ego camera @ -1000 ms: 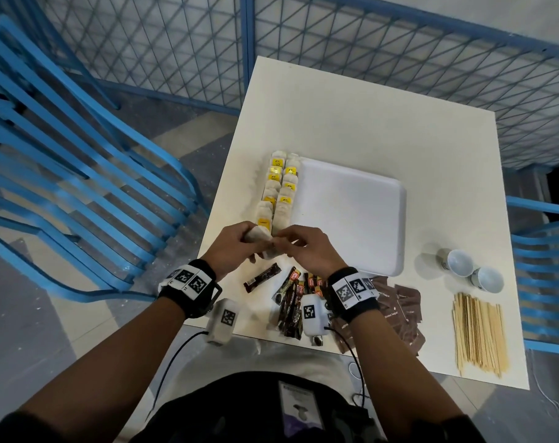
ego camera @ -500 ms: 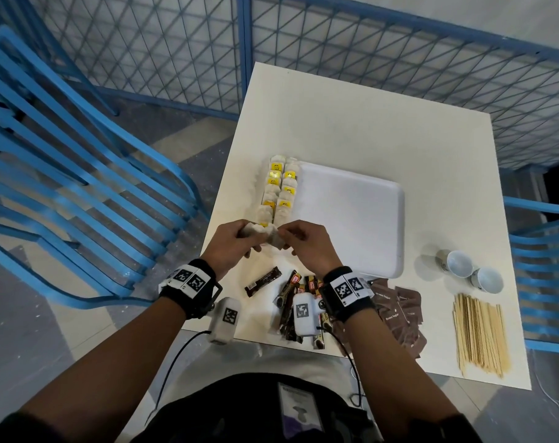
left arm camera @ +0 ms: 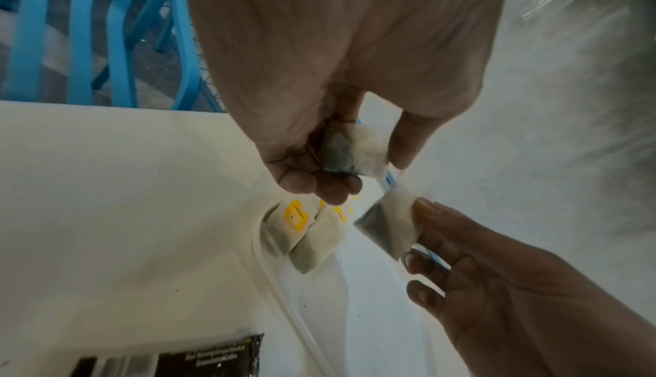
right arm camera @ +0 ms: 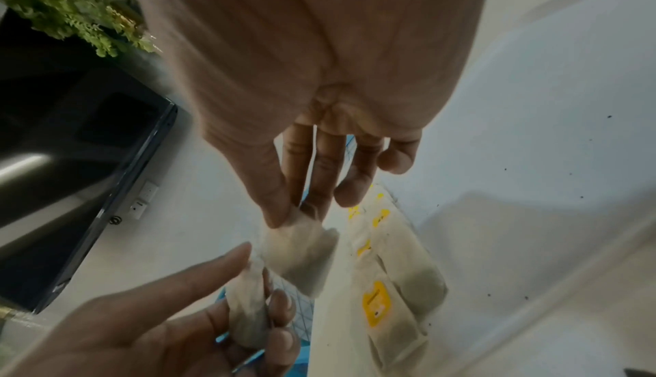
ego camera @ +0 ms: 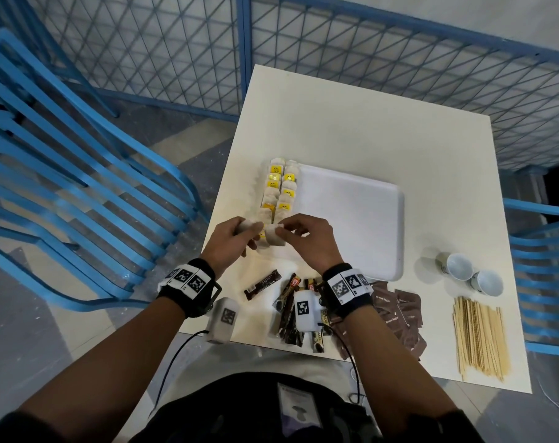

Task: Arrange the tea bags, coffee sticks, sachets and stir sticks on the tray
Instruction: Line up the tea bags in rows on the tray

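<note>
Two rows of tea bags (ego camera: 279, 190) already lined the tray's (ego camera: 351, 219) left edge, each hand, left hand (ego camera: 228, 239) and right hand (ego camera: 307, 243), pinched one more tea bag, while coffee sticks (ego camera: 287, 310), brown sugar sachets (ego camera: 399, 314) and stir sticks (ego camera: 479, 337) lay untouched on the table (ego camera: 351, 123).

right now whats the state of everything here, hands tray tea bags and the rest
left hand: holds one tea bag
right hand: pinches another tea bag
tea bag rows: two rows along the tray's left edge
tray: otherwise bare
coffee sticks: loose pile on the table, off the tray
brown sachets: heaped on the table
stir sticks: bundle lying flat on the table
two cups: tipped on their sides
</note>
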The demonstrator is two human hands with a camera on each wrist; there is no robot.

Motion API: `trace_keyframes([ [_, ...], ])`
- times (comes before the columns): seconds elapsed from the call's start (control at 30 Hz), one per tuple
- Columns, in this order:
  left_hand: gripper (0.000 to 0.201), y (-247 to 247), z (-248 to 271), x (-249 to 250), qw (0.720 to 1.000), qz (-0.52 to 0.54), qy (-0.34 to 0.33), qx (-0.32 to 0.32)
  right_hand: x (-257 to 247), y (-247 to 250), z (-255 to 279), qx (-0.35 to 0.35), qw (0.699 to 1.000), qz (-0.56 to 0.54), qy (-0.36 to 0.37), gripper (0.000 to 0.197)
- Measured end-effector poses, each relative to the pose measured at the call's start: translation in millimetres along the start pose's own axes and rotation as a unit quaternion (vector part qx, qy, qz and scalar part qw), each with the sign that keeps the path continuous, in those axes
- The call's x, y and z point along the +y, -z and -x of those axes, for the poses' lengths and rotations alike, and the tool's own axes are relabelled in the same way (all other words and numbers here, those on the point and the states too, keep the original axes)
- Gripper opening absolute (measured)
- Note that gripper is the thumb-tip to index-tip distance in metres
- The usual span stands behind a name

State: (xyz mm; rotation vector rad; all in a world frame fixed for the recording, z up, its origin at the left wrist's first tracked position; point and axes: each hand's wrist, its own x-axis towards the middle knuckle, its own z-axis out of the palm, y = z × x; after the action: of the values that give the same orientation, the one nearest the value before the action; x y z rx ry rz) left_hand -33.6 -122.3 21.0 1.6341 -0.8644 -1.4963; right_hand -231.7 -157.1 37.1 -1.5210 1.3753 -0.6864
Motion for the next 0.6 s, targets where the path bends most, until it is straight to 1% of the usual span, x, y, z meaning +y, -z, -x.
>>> trace_keyframes([
  [0.07,0.016,-0.3,-0.1,1.7,1.0,-0.006,-0.001,0.001,-0.8,2.0,-0.9,-0.006,1.0,-0.015,0.001,0.006],
  [0.1,0.008,-0.1,0.4,3.0,1.0,-0.009,-0.005,0.001,-1.2,2.4,-1.0,-0.009,1.0,-0.018,0.003,0.006],
  [0.13,0.01,-0.4,1.3,4.9,1.0,-0.01,-0.014,0.004,-1.6,2.4,-1.1,-0.007,1.0,-0.016,0.01,0.007],
  [0.2,0.026,-0.8,1.9,7.9,0.999,-0.01,-0.032,0.005,-2.1,1.8,-2.0,0.0,0.999,-0.003,0.038,0.008],
  [0.23,0.029,-0.6,2.4,9.7,0.999,-0.005,-0.037,0.002,-2.6,1.2,-2.4,0.002,0.999,0.002,0.046,0.008],
  [0.3,0.026,-0.3,4.0,12.0,0.999,0.013,-0.035,-0.014,-5.3,0.5,-2.6,-0.001,0.999,-0.012,0.032,0.006],
  [0.37,0.016,-0.5,5.1,13.8,0.999,0.022,-0.028,-0.031,-7.5,-0.3,-2.6,-0.005,0.999,-0.044,0.01,0.005],
  [0.43,0.015,-2.0,4.8,12.0,0.998,0.017,-0.036,-0.038,-7.8,-1.5,-2.9,-0.004,0.998,-0.057,0.011,0.005],
  [0.53,0.016,-2.7,1.3,7.0,0.998,-0.026,-0.061,0.003,-6.6,-4.7,-2.9,-0.01,0.999,-0.038,0.014,0.007],
  [0.6,0.015,-0.9,-0.7,5.0,0.996,-0.039,-0.076,0.018,-5.7,-6.6,-2.1,-0.005,1.0,-0.014,0.018,0.008],
])
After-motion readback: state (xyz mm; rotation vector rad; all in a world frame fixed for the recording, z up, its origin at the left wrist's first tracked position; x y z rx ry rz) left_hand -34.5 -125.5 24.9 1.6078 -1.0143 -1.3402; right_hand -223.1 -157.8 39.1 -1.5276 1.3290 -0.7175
